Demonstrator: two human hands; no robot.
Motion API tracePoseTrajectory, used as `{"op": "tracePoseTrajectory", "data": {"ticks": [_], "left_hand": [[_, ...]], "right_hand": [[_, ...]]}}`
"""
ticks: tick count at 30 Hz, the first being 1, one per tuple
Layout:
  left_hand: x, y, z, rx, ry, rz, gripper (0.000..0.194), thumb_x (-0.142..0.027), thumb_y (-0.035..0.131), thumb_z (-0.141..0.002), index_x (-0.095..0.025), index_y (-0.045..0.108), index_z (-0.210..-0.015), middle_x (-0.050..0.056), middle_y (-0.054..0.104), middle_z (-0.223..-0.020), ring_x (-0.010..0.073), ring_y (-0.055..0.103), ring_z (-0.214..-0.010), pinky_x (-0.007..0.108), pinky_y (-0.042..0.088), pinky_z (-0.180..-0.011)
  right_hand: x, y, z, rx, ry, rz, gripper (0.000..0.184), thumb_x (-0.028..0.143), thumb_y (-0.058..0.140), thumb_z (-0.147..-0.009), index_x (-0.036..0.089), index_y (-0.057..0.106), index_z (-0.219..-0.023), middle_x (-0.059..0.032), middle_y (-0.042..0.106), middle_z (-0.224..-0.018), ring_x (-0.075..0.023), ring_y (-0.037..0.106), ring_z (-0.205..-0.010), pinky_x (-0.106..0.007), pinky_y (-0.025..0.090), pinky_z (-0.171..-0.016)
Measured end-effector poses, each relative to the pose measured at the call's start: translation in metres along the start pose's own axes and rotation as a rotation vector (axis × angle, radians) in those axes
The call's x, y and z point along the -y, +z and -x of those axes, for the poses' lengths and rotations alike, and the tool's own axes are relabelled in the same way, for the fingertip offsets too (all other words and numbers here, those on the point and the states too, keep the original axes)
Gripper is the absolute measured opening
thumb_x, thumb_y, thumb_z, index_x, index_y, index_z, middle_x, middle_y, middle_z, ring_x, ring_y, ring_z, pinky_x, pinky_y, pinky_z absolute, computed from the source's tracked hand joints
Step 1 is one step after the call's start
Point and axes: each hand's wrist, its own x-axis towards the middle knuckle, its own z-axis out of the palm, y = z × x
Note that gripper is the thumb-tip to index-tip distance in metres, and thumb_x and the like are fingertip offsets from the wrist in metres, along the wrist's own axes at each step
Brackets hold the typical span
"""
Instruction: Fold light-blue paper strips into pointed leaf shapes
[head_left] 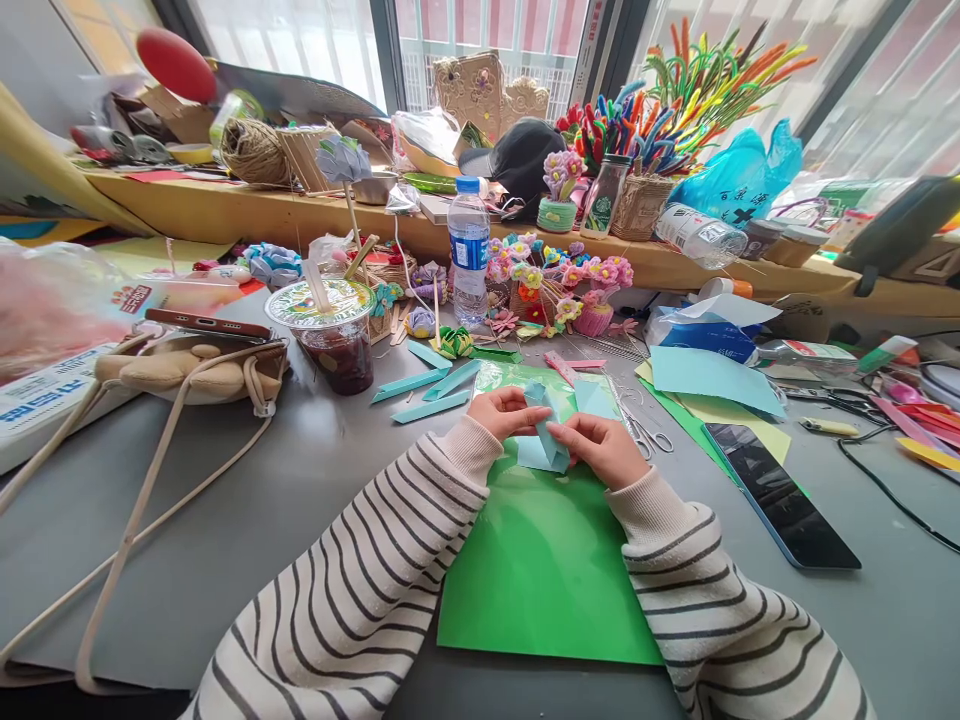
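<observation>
A folded strip of light blue paper [550, 440] is held up between my two hands over a green sheet [551, 570]. My left hand [506, 412] pinches its upper left edge with thumb and fingers. Lower on its right side, my right hand [604, 447] grips it with thumb and forefinger. Flat pale blue paper pieces [595, 399] lie on the green sheet just behind and below the strip. Left of the sheet, several folded blue strips [431, 406] rest on the grey table. Scissors [651, 437] lie right of my right hand, partly hidden by it.
A lidded drink cup [330, 345] and a beige bag [195, 370] stand on the left. At the back are a water bottle [469, 260] and crocheted flowers [562, 275]. A phone [780, 495] lies right, near stacked coloured paper [716, 380].
</observation>
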Motion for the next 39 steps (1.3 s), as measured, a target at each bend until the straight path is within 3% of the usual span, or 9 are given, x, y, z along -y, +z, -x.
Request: {"op": "tracePoseTrajectory", "data": {"ticks": [6, 11, 23, 33, 39], "left_hand": [[0.002, 0.001, 0.001, 0.072, -0.060, -0.125, 0.051, -0.020, 0.070, -0.045, -0.014, 0.043, -0.088, -0.003, 0.056, -0.055, 0.0116, 0.056, -0.056, 0.031, 0.048, -0.060], [0.010, -0.003, -0.002, 0.160, -0.035, -0.201, 0.048, -0.021, 0.069, -0.048, -0.016, 0.040, -0.087, -0.008, 0.050, -0.045, 0.0093, 0.054, -0.049, 0.031, 0.047, -0.058], [0.017, -0.003, -0.005, 0.184, -0.028, -0.213, 0.053, -0.018, 0.066, -0.051, -0.017, 0.040, -0.097, -0.005, 0.054, -0.046, 0.0124, 0.056, -0.048, 0.033, 0.047, -0.058], [0.015, -0.003, -0.004, 0.189, -0.027, -0.289, 0.059, -0.018, 0.066, -0.052, -0.016, 0.039, -0.104, -0.009, 0.047, -0.038, 0.0098, 0.053, -0.042, 0.030, 0.048, -0.054], [0.012, -0.001, -0.003, 0.212, -0.053, -0.309, 0.065, -0.017, 0.066, -0.051, -0.014, 0.036, -0.109, -0.006, 0.052, -0.043, 0.0106, 0.053, -0.041, 0.028, 0.048, -0.051]], "right_hand": [[0.000, -0.005, -0.001, -0.128, -0.023, -0.105, 0.026, 0.041, 0.059, -0.058, 0.015, 0.057, -0.063, 0.0020, 0.054, -0.053, -0.0067, 0.046, -0.043, -0.020, 0.038, -0.044], [0.001, -0.002, -0.001, -0.097, -0.038, -0.016, 0.024, 0.037, 0.058, -0.060, 0.013, 0.059, -0.063, 0.0065, 0.040, -0.038, -0.0049, 0.035, -0.039, -0.019, 0.029, -0.039], [-0.004, 0.004, -0.004, -0.113, -0.007, 0.003, 0.027, 0.039, 0.059, -0.057, 0.013, 0.057, -0.060, 0.0063, 0.039, -0.040, -0.0043, 0.031, -0.038, -0.019, 0.024, -0.037], [-0.001, 0.006, -0.004, -0.118, -0.018, 0.089, 0.025, 0.038, 0.058, -0.059, 0.014, 0.054, -0.056, 0.0049, 0.042, -0.044, -0.0053, 0.032, -0.040, -0.020, 0.026, -0.040], [-0.004, 0.005, -0.005, -0.091, -0.109, 0.119, 0.022, 0.035, 0.056, -0.061, 0.014, 0.051, -0.056, 0.0023, 0.048, -0.051, -0.0084, 0.040, -0.050, -0.021, 0.032, -0.049]]}}
